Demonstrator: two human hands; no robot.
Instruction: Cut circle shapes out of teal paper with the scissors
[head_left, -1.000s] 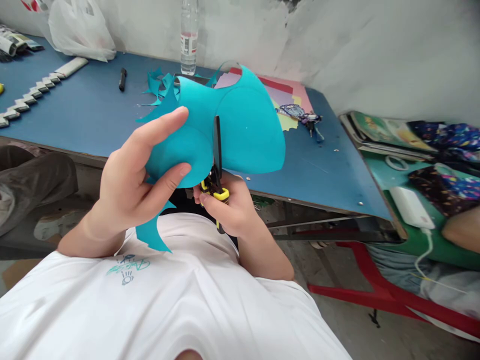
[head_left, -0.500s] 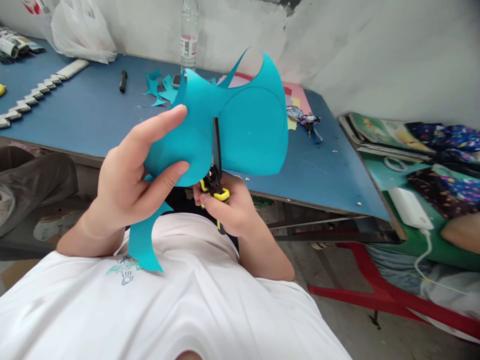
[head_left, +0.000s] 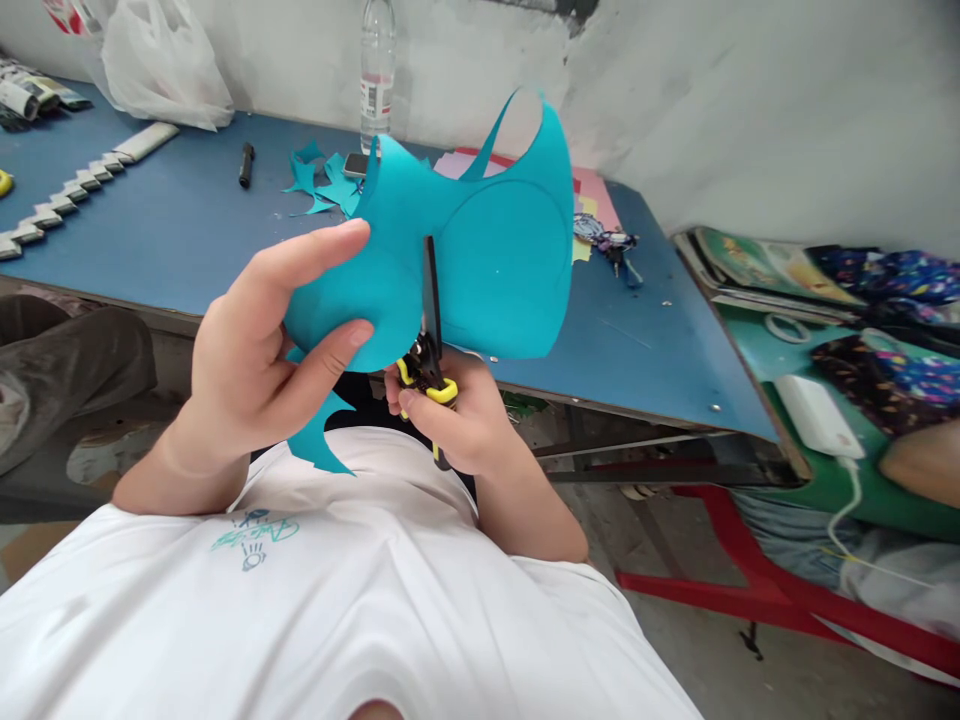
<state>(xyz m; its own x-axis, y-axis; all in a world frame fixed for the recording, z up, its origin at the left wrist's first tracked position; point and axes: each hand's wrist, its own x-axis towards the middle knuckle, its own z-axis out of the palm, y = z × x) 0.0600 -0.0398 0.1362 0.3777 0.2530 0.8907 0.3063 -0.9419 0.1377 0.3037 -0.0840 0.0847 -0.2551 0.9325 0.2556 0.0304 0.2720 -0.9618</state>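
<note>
My left hand (head_left: 277, 330) pinches a sheet of turquoise paper (head_left: 502, 260) at its left part, thumb on the near face. A round outline is drawn on the paper's right part, and curved cut-outs run along its top edge. Black-bladed scissors (head_left: 430, 290) with black and yellow handles are gripped in my right hand (head_left: 457, 410). One blade lies upright in front of the paper, between its left and right parts; the other blade is hidden behind. Below my left hand hangs a curved strip of the same paper (head_left: 319, 440).
On the blue table (head_left: 195, 220) lie turquoise scraps (head_left: 322, 185), a black marker (head_left: 246, 165), a folded paper chain (head_left: 75, 187) and keys (head_left: 611, 240). A plastic bottle (head_left: 376, 80) and a white bag (head_left: 165, 65) stand by the wall. To the right sits a white power bank (head_left: 817, 415) with a cable.
The hanging strip has swung up and to the right, away from my shirt. The paper's right part has tilted slightly. Both hands stay nearly in place.
</note>
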